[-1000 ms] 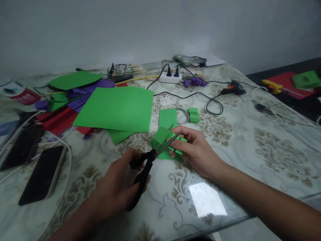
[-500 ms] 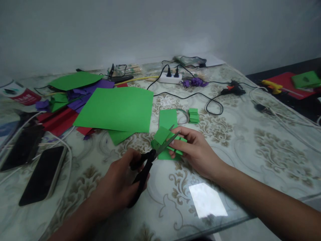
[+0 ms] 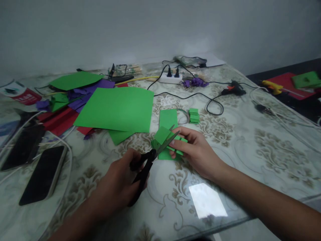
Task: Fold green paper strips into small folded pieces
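My left hand (image 3: 120, 179) is closed round the black handles of a pair of scissors (image 3: 142, 170). The parted blades lie across a folded green paper strip (image 3: 162, 135), which my right hand (image 3: 197, 149) pinches between thumb and fingers. Part of the strip is hidden behind the blades and fingertips. Beneath it a flat green paper rectangle (image 3: 168, 116) lies on the table. Just beyond my right hand sit a small folded green paper piece (image 3: 194, 116) and a thin loop of wire (image 3: 184, 115).
Large green sheets (image 3: 117, 108) lie at left over red paper (image 3: 60, 120) and purple paper (image 3: 97, 87). A phone (image 3: 43, 175) rests at near left. Cords run from a white power strip (image 3: 171, 78) at the back; a black glue gun (image 3: 233, 88) lies at right.
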### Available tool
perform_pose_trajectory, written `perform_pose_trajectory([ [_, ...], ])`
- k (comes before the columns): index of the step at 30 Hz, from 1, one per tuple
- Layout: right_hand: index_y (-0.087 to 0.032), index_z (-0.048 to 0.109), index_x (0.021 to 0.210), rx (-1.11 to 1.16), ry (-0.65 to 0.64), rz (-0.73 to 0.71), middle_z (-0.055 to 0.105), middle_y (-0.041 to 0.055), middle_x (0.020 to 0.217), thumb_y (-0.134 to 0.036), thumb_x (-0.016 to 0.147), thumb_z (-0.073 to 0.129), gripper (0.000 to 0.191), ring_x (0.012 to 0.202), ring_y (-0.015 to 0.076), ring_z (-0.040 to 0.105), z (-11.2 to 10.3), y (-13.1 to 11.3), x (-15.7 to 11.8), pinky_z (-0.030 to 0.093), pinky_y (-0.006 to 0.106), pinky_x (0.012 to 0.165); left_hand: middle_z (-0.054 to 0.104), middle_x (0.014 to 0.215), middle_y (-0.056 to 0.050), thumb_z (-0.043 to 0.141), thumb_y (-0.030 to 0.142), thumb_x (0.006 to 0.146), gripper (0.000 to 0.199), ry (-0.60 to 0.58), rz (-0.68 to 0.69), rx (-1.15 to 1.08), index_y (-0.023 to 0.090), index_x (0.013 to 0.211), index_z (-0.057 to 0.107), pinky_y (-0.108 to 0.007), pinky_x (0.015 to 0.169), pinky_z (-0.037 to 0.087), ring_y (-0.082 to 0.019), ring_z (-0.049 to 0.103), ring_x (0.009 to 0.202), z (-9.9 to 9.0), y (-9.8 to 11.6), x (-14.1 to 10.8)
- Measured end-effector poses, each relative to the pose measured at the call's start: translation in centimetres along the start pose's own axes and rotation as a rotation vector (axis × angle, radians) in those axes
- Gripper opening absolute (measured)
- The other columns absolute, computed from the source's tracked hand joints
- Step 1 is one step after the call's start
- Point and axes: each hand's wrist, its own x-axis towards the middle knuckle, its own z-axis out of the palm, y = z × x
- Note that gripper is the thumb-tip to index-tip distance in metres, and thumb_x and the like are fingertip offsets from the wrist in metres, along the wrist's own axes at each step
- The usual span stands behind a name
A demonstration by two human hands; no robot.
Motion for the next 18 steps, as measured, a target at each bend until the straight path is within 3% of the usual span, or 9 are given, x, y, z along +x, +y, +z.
perform_pose_trajectory([
  [18, -0.019, 0.072, 0.082, -0.006, 0.006, -0.010, 0.069, -0.0040, 0.070, -0.026, 0.071, 0.095, 0.025, 0.058, 0.0107, 0.063, 0.11, -0.04, 0.04, 0.052, 0.024, 0.058, 0.066, 0.079, 0.000, 0.059, 0.036, 0.089, 0.015, -0.001, -0.013, 0.011, 0.023, 0.089, 0.051, -0.029, 0.063, 0.050, -0.019, 0.061, 0.069, 0.06, -0.21, 0.11],
])
